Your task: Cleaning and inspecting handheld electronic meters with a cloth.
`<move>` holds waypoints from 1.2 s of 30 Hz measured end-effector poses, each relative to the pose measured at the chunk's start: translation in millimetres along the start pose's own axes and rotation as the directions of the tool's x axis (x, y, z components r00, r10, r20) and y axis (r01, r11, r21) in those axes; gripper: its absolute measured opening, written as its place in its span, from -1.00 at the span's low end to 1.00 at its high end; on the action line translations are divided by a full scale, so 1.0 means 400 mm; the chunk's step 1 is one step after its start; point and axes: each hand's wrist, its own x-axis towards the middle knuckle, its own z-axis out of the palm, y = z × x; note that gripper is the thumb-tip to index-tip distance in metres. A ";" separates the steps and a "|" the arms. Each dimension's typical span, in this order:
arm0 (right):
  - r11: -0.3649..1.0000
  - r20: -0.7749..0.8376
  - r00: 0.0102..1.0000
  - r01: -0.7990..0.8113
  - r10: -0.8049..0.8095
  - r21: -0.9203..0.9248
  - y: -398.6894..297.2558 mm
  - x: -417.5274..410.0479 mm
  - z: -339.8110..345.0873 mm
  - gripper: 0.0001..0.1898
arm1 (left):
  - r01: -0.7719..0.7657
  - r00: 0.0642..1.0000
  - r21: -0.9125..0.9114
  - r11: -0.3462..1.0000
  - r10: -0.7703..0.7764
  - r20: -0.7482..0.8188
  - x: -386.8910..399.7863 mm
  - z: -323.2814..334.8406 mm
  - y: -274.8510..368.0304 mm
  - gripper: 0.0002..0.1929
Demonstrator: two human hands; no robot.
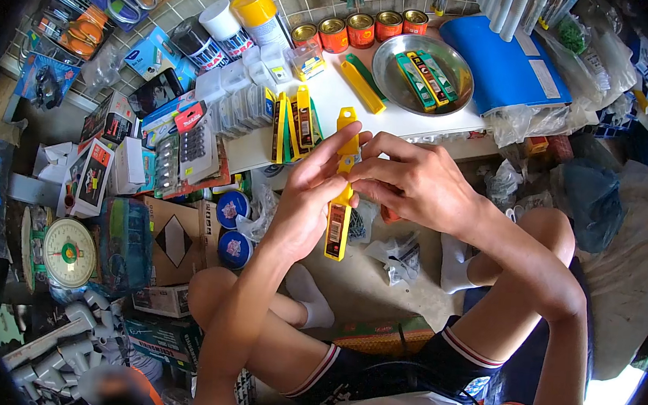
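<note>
My left hand [310, 201] holds a yellow plastic blade case [337, 232] with a dark label, upright in the middle of the view. A second yellow piece with a hole in its tab [347, 114] stands at its top, behind my left fingertips. The fingers of my right hand [412, 175] pinch at the case's upper part; whether they grip a small part there is hidden. Beyond my hands, a yellow case [363, 87] and a green case [363, 68] lie on the white shelf [335, 101]. Several labelled cases rest in a round metal dish [379, 64], and more [303, 122] stand to the left.
Orange cans [360, 31] line the shelf's back, with spray cans [259, 12] to their left. A blue folder [500, 62] lies right of the dish. Packaged goods crowd the left side, near a dial scale [70, 252]. Plastic bags [397, 257] lie on the floor between my legs.
</note>
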 end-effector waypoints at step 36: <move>0.998 -0.071 0.996 -0.058 0.056 -0.019 -0.005 -0.004 0.043 -0.81 | -0.063 0.996 -0.080 0.995 0.058 -0.064 0.000 -0.015 -0.011 -0.53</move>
